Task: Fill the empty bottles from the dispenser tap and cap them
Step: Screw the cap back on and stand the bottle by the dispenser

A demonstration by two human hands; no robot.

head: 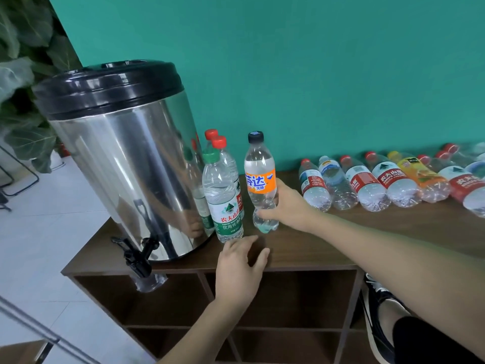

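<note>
A steel dispenser with a black lid stands on the left of the brown shelf top, its black tap jutting over the front edge. My right hand grips the lower part of an orange-labelled bottle with a black cap, full of clear liquid, standing upright on the shelf. My left hand hovers open just in front of a green-capped bottle. Two red-capped bottles stand behind it, next to the dispenser.
Several capped, empty-looking bottles lie in a row against the teal wall at the right. Open cubbies sit below the shelf top. A plant stands at the left; a black shoe shows at the lower right.
</note>
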